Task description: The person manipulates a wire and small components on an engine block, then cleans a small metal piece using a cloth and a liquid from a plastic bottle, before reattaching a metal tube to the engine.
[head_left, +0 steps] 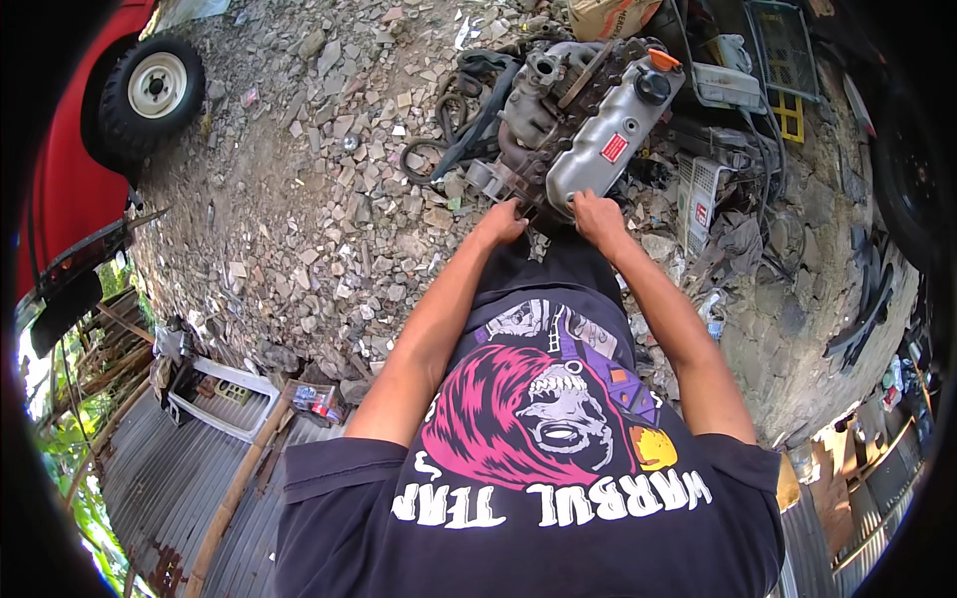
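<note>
Engine [616, 128] totally blocked the way ahead of the fingers [579, 203]. Black hose [482, 128] cluttered the spot ahead-left, a plastic grille [696, 195] sat off right, but leftward over the gravel [319, 209] was pretty wide open.

We're looking for the left hand's [505, 221] fingertips, but they curl out of sight by the engine [533, 115], and we can't tell what they grip. The right hand [596, 214] hides most of its own fingers at the near end of the cover [615, 125]. Fine print on the red label [613, 148]: too small for us! Up top, the sack [610, 15] is sliced off; over left, the red vehicle [60, 149] runs into the black rim. Below us, the shirt [538, 553] leaves at the bottom edge and covers most of the trousers [518, 267].
</note>
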Motion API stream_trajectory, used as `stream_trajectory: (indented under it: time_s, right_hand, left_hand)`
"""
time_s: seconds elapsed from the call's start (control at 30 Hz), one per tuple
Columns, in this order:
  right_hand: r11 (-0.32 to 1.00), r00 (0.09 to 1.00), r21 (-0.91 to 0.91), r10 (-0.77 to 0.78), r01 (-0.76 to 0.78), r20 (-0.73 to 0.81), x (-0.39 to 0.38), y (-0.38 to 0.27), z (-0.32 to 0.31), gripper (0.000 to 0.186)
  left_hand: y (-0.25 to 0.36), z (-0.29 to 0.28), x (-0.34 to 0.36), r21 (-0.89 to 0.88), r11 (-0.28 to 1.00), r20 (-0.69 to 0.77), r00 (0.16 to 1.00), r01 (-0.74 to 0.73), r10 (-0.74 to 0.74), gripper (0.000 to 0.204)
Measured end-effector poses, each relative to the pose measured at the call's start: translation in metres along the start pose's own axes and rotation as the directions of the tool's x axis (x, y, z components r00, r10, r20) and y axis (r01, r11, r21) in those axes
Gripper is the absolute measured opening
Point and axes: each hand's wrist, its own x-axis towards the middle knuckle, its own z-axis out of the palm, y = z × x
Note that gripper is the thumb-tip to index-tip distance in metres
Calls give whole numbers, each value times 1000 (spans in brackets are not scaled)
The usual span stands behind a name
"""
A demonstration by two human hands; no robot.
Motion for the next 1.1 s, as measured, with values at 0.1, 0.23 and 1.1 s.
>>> stream_trajectory:
  time_s: [0.1, 0.23, 1.1]
  right_hand:
    - [991, 997, 112, 72, -74, 20, -27, -5, 2, 46]
    - [920, 977, 375, 173, -115, -124, 17, 10, -49, 44]
    - [977, 818, 70, -128, 201, -561, 97, 38, -21, 38]
  left_hand:
    - [-17, 39, -12, -64, 998, -20, 999, 29, -30, 59]
    - [2, 29, 41, -423, 881, 27, 974, 214, -224, 65]
    - [79, 148, 45, -904, 427, -302, 754, -31, -584, 72]
